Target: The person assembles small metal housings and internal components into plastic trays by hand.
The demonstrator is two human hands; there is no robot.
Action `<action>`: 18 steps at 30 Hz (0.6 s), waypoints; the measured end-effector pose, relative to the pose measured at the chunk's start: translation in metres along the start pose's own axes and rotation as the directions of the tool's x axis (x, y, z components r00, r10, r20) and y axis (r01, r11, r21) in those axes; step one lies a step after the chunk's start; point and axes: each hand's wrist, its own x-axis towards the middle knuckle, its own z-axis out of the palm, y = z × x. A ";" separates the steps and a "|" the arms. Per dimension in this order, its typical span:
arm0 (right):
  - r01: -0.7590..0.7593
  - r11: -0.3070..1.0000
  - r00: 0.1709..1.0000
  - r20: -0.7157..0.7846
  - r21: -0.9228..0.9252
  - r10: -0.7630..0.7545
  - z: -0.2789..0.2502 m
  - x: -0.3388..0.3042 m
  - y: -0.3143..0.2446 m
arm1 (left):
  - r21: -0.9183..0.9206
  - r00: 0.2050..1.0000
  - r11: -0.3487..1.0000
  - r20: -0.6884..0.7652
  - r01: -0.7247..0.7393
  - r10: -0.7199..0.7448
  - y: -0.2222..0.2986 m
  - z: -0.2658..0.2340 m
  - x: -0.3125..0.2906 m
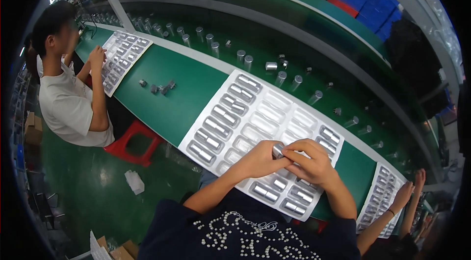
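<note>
Holding metal cylinder (278, 151), green bench (189, 73), green floor (93, 176)

Left strip: a bare stretch of green tabletop (181, 113) is left between the white tray (255, 103) and the co-worker's tray (125, 70), interrupted by small metal parts (162, 89).
Tray middle: room is offered above unfilled pockets (268, 120), flanked by seated cylinders (219, 111).
Near side: passage is barred by the left hand (260, 159) and right hand (314, 162), joined at a metal cylinder (278, 150).
Far side: reach is obstructed by spaced upright cylinders (296, 82).
Right strip: narrower room is bounded by the right-hand tray (378, 170) and right forearm (342, 195).
</note>
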 end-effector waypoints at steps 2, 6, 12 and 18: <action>0.001 1.000 1.000 -0.006 -0.011 -0.001 -0.001 0.004 0.010 | 0.040 1.000 0.999 0.007 0.016 -0.016 0.000 -0.003 0.000; -0.423 0.905 0.897 -0.169 -0.051 0.409 0.001 0.036 0.070 | 0.318 0.989 0.948 -0.138 0.002 0.044 0.006 -0.006 -0.009; -0.602 0.639 0.688 0.096 -0.478 0.720 0.009 0.066 0.149 | 0.545 0.878 0.730 0.453 -0.412 0.157 0.000 0.017 -0.031; -0.675 0.717 0.736 -0.100 -0.172 0.669 -0.016 0.090 0.224 | 0.608 0.902 0.727 0.431 -0.320 0.036 -0.009 0.019 -0.026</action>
